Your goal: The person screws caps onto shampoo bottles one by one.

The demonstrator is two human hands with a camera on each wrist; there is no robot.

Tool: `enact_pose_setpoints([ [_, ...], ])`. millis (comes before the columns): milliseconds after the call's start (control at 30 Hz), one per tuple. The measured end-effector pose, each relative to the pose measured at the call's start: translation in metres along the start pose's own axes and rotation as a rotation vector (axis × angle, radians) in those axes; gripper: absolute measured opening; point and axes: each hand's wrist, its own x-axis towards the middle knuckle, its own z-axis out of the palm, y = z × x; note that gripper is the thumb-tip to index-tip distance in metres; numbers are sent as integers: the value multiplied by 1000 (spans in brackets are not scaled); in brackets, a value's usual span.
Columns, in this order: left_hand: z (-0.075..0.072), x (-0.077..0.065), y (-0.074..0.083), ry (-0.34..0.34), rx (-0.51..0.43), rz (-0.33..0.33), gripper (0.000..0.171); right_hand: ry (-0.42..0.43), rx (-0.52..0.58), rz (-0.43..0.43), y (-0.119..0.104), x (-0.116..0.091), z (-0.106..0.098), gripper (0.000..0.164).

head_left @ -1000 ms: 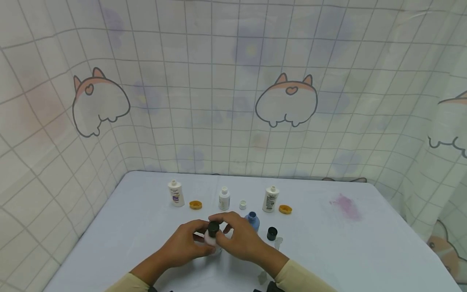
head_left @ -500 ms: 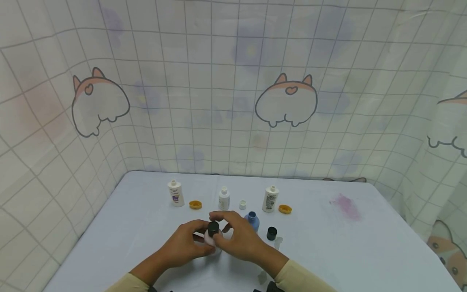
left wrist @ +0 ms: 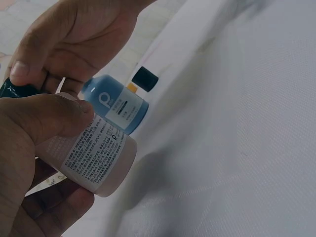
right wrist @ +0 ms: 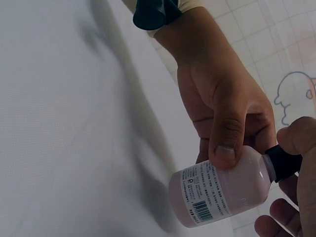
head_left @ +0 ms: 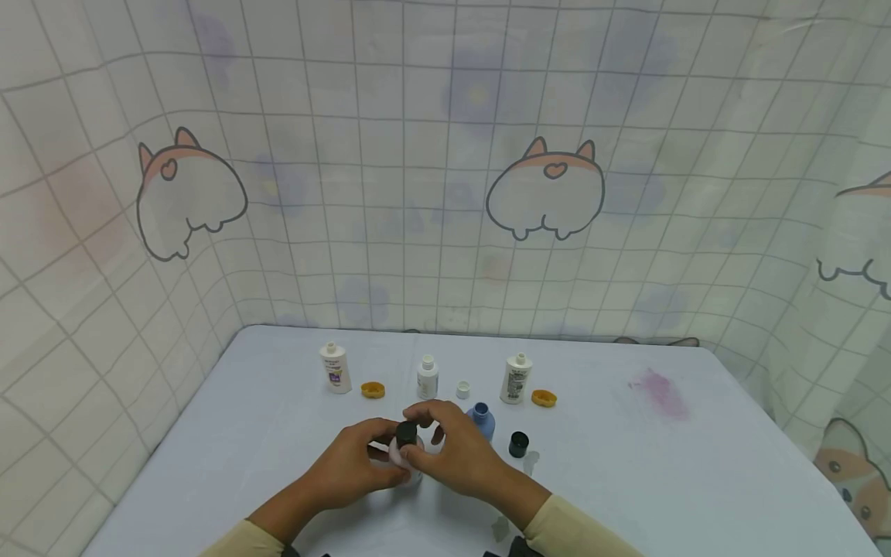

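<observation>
A pale pink bottle (right wrist: 229,185) with a printed label and barcode is gripped round its body by my left hand (head_left: 353,466), thumb on the near side. On its neck sits a dark green-black cap (head_left: 407,434). My right hand (head_left: 462,456) pinches that cap between thumb and index finger, with the other fingers loosely bent. Just behind the right hand stands a blue bottle (left wrist: 111,101) with an uncovered neck, partly hidden by the hand in the head view. Beside it a loose dark cap (head_left: 518,444) lies on the table.
Farther back on the white table (head_left: 661,480) stand three uncapped white bottles: left (head_left: 336,368), middle (head_left: 428,378) and right (head_left: 517,379). Near them lie two yellow caps, one left (head_left: 373,390) and one right (head_left: 544,398), and a small white cap (head_left: 462,390). A patterned curtain (head_left: 418,170) hangs behind.
The right hand's fingers have shifted slightly round the cap, the index finger moving a little to the right. The left hand and the bottle stay in place.
</observation>
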Motion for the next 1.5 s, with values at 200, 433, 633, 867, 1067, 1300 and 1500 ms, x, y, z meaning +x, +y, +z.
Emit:
enact_pose_setpoints([
  [200,0,1,0,-3,4,-12,58,-10,-10,-61,1,0,0,47],
  [433,0,2,3,-2,-8,-17,58,-17,-27,-6,0,0,-1,36],
  [633,-1,2,3,3,3,-21,57,-6,-45,23,0,0,-2,41],
  [867,2,1,1,1,-8,0,53,-8,-7,-45,2,-1,0,50],
  [1067,2,0,-1,5,-15,0,56,-20,-4,-46,3,-2,0,45],
  [1300,2,0,-3,14,-20,0,57,-11,-44,25,2,-2,2,37],
  [1500,3,0,-4,14,-10,1,56,3,-55,60,1,-1,3,44],
])
